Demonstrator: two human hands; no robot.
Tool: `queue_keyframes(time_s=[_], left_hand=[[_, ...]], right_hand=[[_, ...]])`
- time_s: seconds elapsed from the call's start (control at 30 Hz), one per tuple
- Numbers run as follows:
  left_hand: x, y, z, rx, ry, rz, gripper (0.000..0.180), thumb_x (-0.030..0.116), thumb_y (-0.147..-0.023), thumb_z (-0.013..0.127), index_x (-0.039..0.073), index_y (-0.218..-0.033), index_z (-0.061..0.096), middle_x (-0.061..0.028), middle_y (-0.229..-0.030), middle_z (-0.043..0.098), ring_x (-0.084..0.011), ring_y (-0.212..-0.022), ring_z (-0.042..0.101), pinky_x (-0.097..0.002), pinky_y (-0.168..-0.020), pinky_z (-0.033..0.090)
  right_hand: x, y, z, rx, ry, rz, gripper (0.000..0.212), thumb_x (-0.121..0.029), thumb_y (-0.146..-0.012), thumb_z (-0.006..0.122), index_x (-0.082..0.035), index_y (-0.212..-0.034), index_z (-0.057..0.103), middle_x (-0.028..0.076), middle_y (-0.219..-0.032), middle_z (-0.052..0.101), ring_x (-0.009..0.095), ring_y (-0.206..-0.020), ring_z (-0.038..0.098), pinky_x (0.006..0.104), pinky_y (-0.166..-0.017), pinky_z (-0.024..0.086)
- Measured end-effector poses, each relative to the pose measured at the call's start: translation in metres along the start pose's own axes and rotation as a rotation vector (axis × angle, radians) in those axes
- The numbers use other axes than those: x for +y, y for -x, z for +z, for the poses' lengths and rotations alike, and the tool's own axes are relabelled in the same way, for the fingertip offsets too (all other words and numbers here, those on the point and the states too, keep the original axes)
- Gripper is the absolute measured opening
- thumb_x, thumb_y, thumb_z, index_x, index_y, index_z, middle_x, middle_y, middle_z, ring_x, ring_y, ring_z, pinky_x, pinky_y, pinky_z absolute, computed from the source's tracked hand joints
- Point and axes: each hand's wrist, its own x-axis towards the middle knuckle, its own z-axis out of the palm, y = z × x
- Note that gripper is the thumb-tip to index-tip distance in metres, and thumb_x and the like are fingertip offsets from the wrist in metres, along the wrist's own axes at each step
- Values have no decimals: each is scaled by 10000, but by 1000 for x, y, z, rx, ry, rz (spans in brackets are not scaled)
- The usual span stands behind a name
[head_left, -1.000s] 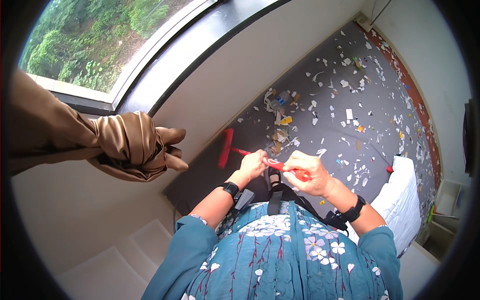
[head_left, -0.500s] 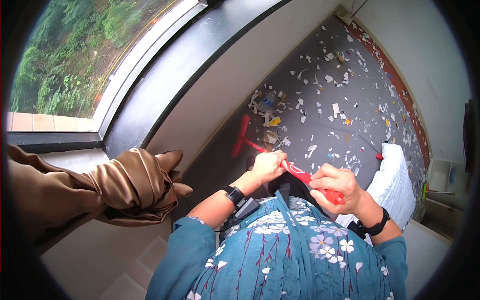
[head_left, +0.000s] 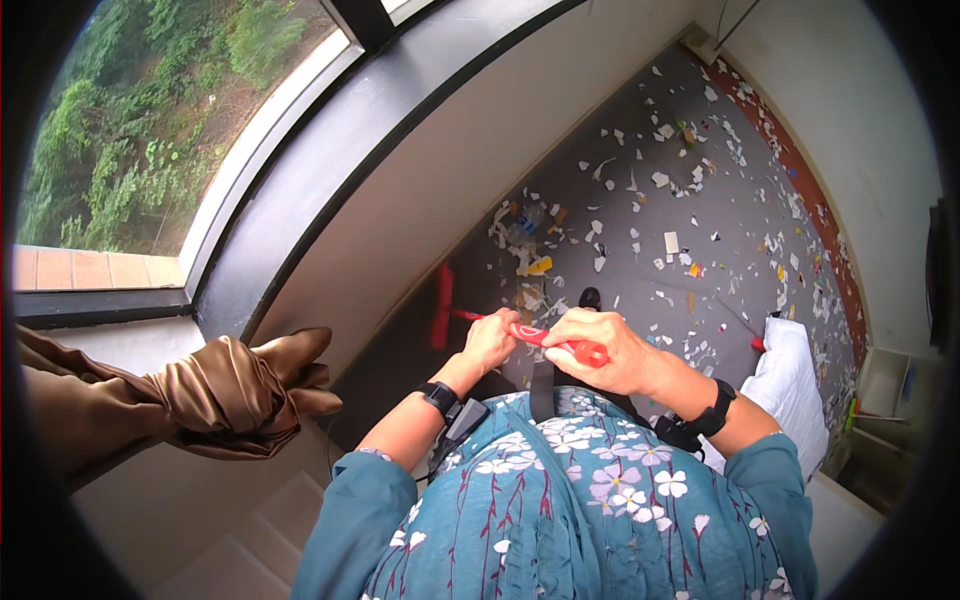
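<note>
The grey floor [head_left: 630, 275] spreads from 12 to 3 o'clock about the middle of the view, with a window [head_left: 150, 150] at 10, a knotted brown curtain [head_left: 225, 395] at 8, and white padded cloth [head_left: 785, 390] between 3 and 4. Near the centre, a red broom [head_left: 528, 333] slants from the person's hands toward 9 or 10 o'clock, its blurred head near the foot of the wall; whether it touches the floor I cannot tell. The right hand [head_left: 600, 350] is wrapped around the handle near its end, and the left hand [head_left: 490, 340] is closed around it nearer the head. A clear plastic bottle [head_left: 523, 228] lies at 1 o'clock, in a loose clump of litter by the wall. Smallest are the scraps [head_left: 671, 242], strewn thickly toward 2 and 3; so the sweeping seems at an early stage, with most litter left ungathered.
</note>
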Motion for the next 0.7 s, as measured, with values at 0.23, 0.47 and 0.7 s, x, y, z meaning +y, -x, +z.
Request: queue_keyframes(time_s=[0.23,0.47,0.7], left_hand=[[90,-127,50,-5,9,129,381,412,-897,680,32,-890,647,-153,-980,655,-395,-947,651,-474,-794,515],[197,-218,95,-4,2,388,321,359,-898,678,51,-829,620,-130,-888,617,-384,-838,636,-483,-729,500],[256,-212,76,-54,-86,468,326,386,-892,688,77,-822,610,-95,-840,627,-363,-781,644,-472,-665,500]], right_hand=[[49,47,-114,198,77,30,145,9,-823,714,10,-967,700,146,-887,691,274,-771,676,342,-696,544],[51,94,-206,361,287,-1,189,8,-769,737,10,-947,675,142,-853,625,295,-680,648,349,-617,537],[28,117,-259,341,300,-128,249,16,-694,771,37,-923,674,154,-872,619,269,-633,645,333,-555,522]])
